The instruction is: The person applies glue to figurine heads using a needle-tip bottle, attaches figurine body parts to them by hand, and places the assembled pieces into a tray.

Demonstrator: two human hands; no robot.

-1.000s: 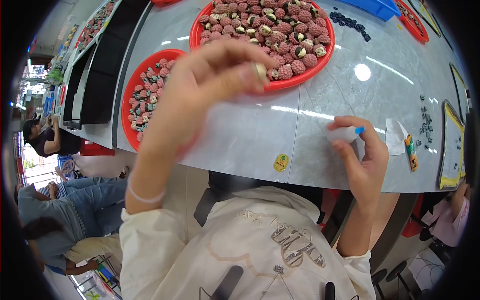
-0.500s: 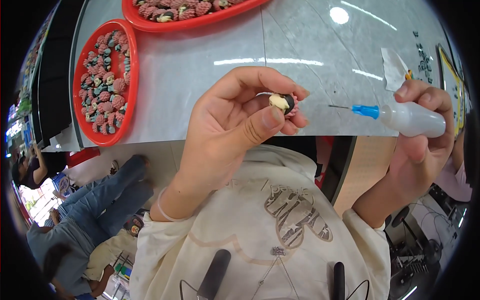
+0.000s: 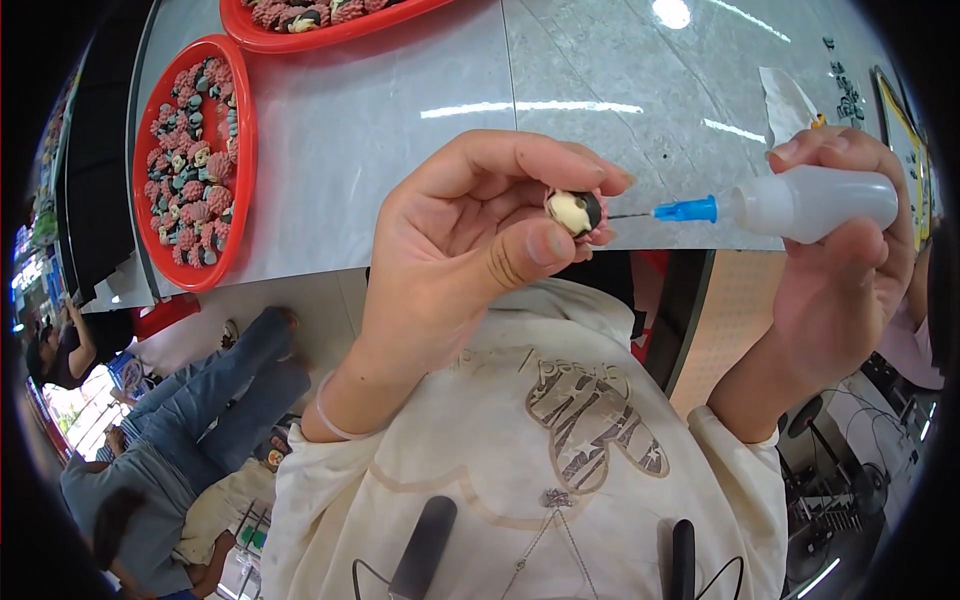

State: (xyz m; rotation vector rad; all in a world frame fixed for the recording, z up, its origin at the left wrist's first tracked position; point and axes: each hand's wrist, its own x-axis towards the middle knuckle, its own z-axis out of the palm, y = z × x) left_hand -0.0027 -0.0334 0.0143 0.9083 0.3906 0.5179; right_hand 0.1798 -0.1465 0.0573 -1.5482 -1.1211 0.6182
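I pinch the piece (image 3: pixel 571 211), probably light and rigid, edgewise in the fingers (image 3: pixel 545 243) of my left hand (image 3: pixel 430 240); my right hand (image 3: pixel 833 280) grasps the bottle (image 3: pixel 825 203), probably squeezable, mid-body.

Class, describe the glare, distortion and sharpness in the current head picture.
Head view: white streaks and a round spot of glare on the grey tabletop; same view: fisheye bowing of its left edge, and black corners; same view: no obvious motion blur on the needle-tipped squeeze bottle.

Left fingers (image 3: pixel 540 155) pinch a figurine (image 3: pixel 572 212), right fingers (image 3: pixel 858 245) a needle-tipped bottle (image 3: pixel 820 200).
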